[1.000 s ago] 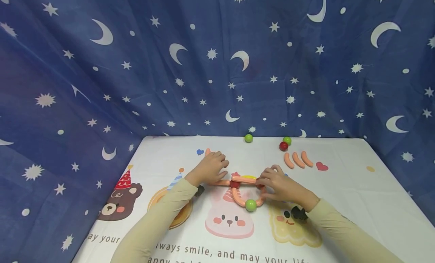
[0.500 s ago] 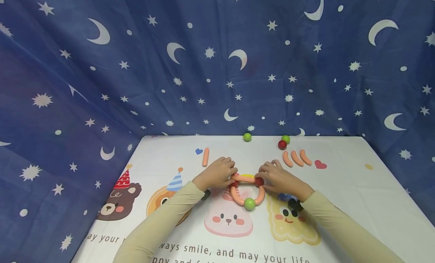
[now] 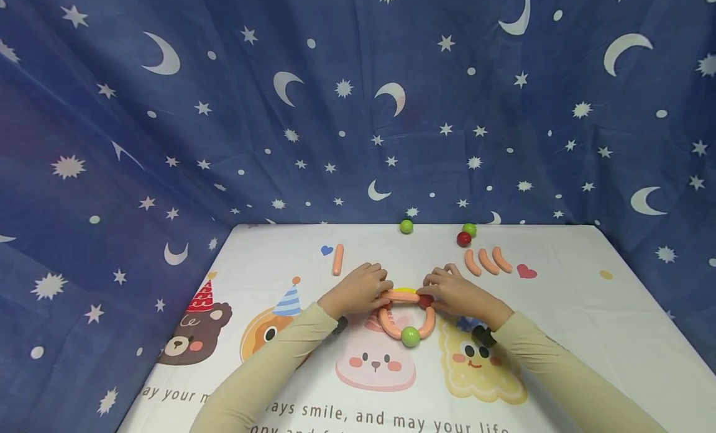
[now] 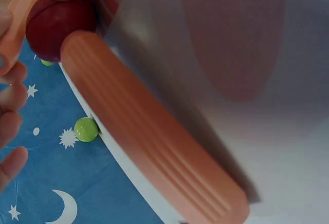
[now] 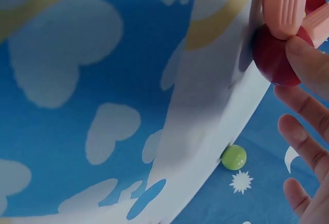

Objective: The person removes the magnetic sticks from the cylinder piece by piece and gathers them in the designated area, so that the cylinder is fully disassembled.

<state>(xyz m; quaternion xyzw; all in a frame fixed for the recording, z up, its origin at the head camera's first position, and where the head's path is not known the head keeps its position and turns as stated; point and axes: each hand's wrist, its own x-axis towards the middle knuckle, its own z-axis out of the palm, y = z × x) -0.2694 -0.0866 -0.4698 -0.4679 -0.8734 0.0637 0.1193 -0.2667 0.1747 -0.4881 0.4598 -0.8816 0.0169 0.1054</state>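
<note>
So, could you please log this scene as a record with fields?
Left hand: pinches a straight stick
Right hand: pinches a red ball
Between the hands: lower green ball, touching two curved sticks
Left wrist view: second red ball, touching another straight stick
Beyond the hands: three curved sticks, loose straight stick, two green balls, loose red ball
Surface: white printed tablecloth

Plain, close-fitting left sleeve (image 3: 257, 371) in pale beige, long and narrow; right sleeve (image 3: 559, 364) of the same cloth, lightly creased near the cuff; bare left hand (image 3: 362, 290) and right hand (image 3: 465, 296); small black left wrist camera (image 3: 340, 325), partly hidden; black right wrist camera (image 3: 484, 336).
</note>
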